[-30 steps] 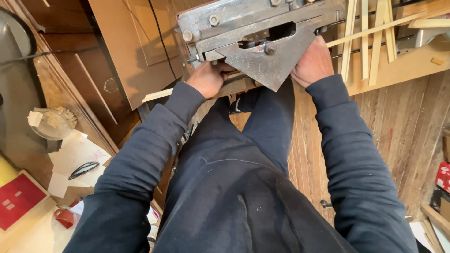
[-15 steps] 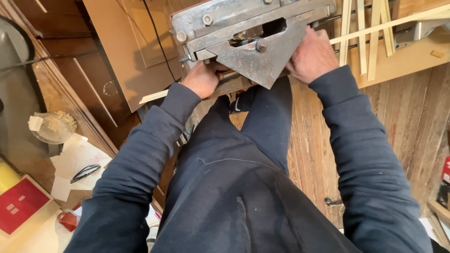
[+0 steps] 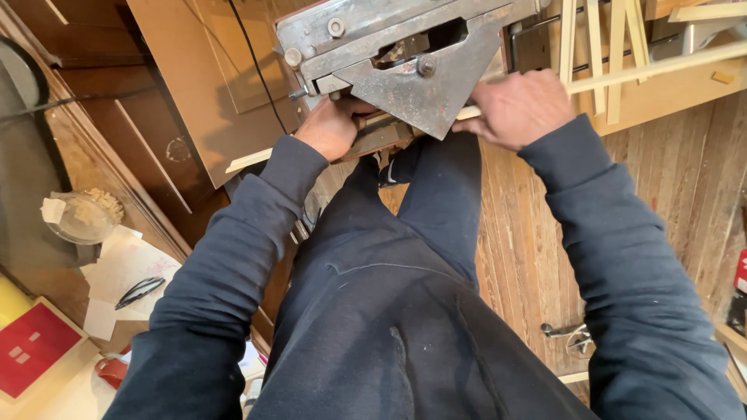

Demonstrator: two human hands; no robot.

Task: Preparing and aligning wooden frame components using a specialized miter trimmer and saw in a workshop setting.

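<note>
A worn grey metal machine (image 3: pixel 405 47) with a triangular steel plate and round knobs stands in front of me. A long pale wooden strip (image 3: pixel 654 66) runs through it from right to left, its left end (image 3: pixel 249 160) sticking out past the machine. My left hand (image 3: pixel 331 128) grips the strip under the machine's left side. My right hand (image 3: pixel 517 109) holds the same strip just right of the triangular plate. Both arms wear dark blue sleeves.
Several thin wooden slats (image 3: pixel 595 47) lean upright at the back right. Brown wooden panels (image 3: pixel 202 101) stand at left with a black cable (image 3: pixel 249 54). A glass bowl (image 3: pixel 82 218), papers, a red book (image 3: pixel 31 350) lie at the lower left. Plank floor (image 3: pixel 529 257) below.
My right hand has slid to the right along the strip, away from the triangular plate. My view has shifted, so the machine sits further right and nearer.
</note>
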